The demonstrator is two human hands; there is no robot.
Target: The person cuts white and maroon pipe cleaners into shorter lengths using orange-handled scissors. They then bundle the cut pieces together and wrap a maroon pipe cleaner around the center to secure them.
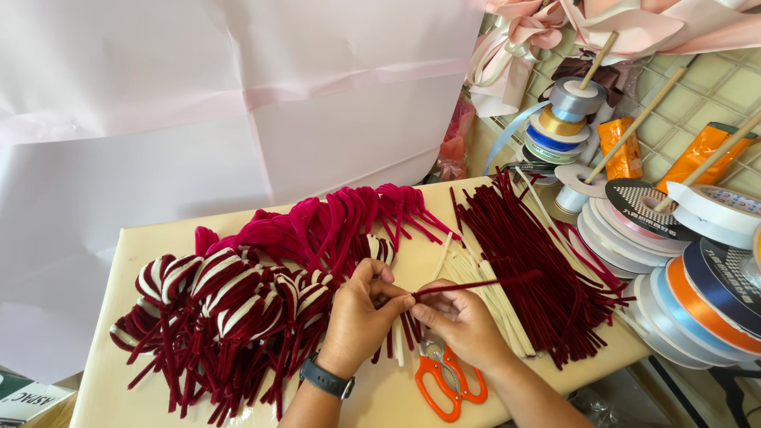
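My left hand (361,315) and my right hand (458,321) meet over the cream table (151,238), both pinching one dark red pipe cleaner (483,284) that sticks out to the right. My left wrist wears a dark watch (325,378). Just left of my hands lies a heap of folded dark red and white pipe-cleaner loops (222,309). Behind them sits a bunch of bright pink loops (333,218). Straight dark red pipe cleaners (531,261) and cream ones (491,305) lie to the right. Orange-handled scissors (444,380) rest under my right wrist.
Rolls of ribbon on wooden pegs (571,119) and flat spools (690,285) crowd the right side. Pale pink paper sheets (198,103) hang behind the table. Pink ribbon bows (523,40) sit at the top right, with orange packets (622,147) near them.
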